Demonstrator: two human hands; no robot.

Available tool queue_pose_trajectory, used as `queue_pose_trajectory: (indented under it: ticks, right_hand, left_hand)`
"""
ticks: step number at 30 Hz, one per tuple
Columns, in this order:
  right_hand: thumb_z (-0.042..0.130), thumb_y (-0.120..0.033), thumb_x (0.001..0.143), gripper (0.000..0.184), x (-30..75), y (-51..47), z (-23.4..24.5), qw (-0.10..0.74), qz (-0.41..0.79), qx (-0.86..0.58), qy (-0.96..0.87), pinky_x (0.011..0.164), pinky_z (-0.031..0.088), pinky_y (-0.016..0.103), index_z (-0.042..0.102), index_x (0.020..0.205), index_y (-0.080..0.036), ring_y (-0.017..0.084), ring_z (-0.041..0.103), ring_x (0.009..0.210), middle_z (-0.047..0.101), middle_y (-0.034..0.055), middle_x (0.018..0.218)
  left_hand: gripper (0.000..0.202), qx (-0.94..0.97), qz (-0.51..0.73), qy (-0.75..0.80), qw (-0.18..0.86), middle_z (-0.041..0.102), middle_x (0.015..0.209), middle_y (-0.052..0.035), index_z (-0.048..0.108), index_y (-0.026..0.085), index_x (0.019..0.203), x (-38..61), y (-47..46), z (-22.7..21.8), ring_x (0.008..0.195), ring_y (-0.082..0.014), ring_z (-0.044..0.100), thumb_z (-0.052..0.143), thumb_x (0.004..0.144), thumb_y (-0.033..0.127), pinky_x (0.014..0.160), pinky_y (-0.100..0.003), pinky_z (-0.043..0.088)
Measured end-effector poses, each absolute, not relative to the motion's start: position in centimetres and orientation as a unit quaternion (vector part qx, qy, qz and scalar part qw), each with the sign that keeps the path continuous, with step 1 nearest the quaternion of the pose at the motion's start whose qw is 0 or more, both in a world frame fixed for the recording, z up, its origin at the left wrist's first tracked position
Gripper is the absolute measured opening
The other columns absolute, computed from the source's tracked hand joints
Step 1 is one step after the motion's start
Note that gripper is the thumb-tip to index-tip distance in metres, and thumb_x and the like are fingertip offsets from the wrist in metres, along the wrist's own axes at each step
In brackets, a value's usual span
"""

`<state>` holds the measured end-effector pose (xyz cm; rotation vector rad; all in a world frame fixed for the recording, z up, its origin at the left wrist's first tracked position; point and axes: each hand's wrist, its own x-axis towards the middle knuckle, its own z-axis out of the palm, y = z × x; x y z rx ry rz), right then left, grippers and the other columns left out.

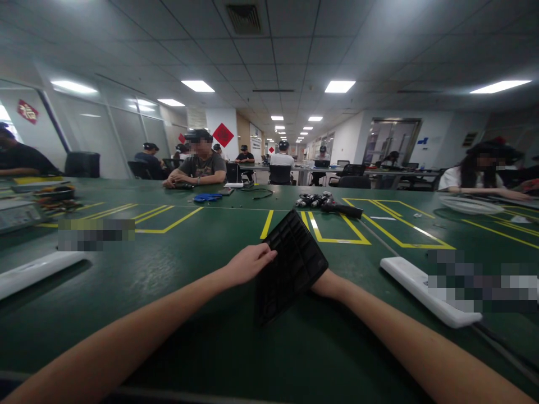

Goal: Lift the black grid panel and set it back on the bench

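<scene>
A black keyboard [290, 264] is raised on edge above the green table [177, 303], tilted with its key side facing away from me. My left hand [249, 264] grips its left edge, fingers curled over the top. My right hand [324, 283] is mostly hidden behind the keyboard's right side and holds it from behind; only the wrist and heel of the hand show.
A white bar [425, 289] lies right of the keyboard and another white bar [37, 269] at the far left. Black tools and batteries [324, 203] sit beyond, near yellow floor-style markings [337, 238]. Other people sit across the table and at both sides.
</scene>
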<state>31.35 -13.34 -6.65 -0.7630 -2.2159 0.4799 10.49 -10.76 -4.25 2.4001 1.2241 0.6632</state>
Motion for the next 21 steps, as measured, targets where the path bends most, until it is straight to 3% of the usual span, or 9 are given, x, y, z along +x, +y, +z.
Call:
queue_pose_trajectory:
  ticks: [5,9,11,13,16,21]
  right_hand:
    - [0.050,-0.019,0.079,0.035,31.2,-13.1,-7.1,0.380,0.185,-0.294,-0.857,0.102,0.034,0.040,0.058,0.113,-0.024,0.024,0.046,0.117,0.054,0.0038,0.126]
    - [0.050,-0.020,0.081,0.037,31.2,-13.2,-7.0,0.370,0.187,-0.284,-0.864,0.104,0.032,0.038,0.055,0.116,-0.027,0.023,0.046,0.118,0.051,0.0008,0.129]
    - [0.050,-0.020,0.080,0.039,31.3,-13.1,-7.1,0.364,0.178,-0.283,-0.870,0.104,0.031,0.038,0.054,0.117,-0.030,0.023,0.045,0.120,0.050,-0.0009,0.130]
    - [0.049,-0.019,0.080,0.040,31.4,-13.0,-7.2,0.363,0.167,-0.282,-0.873,0.104,0.032,0.038,0.054,0.118,-0.032,0.023,0.044,0.120,0.049,-0.0020,0.131]
    - [0.049,-0.020,0.079,0.040,31.4,-13.0,-7.1,0.365,0.170,-0.284,-0.870,0.103,0.033,0.037,0.055,0.117,-0.030,0.023,0.044,0.121,0.050,-0.0013,0.130]
    - [0.051,-0.021,0.077,0.033,31.2,-13.4,-6.6,0.377,0.194,-0.289,-0.858,0.100,0.036,0.038,0.060,0.109,-0.027,0.023,0.049,0.114,0.057,0.0005,0.122]
  left_hand:
    - [0.014,0.842,0.253,0.406,0.252,0.050,0.063,0.0014,0.051,0.017,0.076,10.2,-11.2,-3.6,0.059,-0.0121,0.045,0.049,0.076,0.031,0.056,-0.024,0.032]
    - [0.011,0.712,0.310,0.424,0.466,0.052,0.066,0.0002,0.045,0.017,0.075,10.3,-11.0,-3.6,0.054,-0.0099,0.045,0.050,0.067,0.021,0.048,-0.022,0.030]
    - [0.014,0.605,0.325,0.437,0.580,0.050,0.065,0.0008,0.041,0.018,0.073,10.4,-10.7,-3.8,0.051,-0.0086,0.044,0.050,0.064,0.023,0.045,-0.020,0.028]
    - [0.019,0.552,0.318,0.443,0.631,0.046,0.064,0.0025,0.039,0.017,0.073,10.4,-10.6,-4.0,0.049,-0.0067,0.041,0.052,0.064,0.028,0.043,-0.018,0.024]
    - [0.030,0.618,0.276,0.446,0.586,0.042,0.064,0.0055,0.043,0.017,0.081,10.3,-10.5,-4.3,0.049,-0.0052,0.036,0.061,0.063,0.033,0.043,-0.018,0.020]
    - [0.046,0.772,0.260,0.420,0.400,0.039,0.066,0.0070,0.046,0.016,0.097,10.0,-10.6,-5.1,0.059,-0.0081,0.039,0.067,0.061,0.034,0.055,-0.021,0.033]
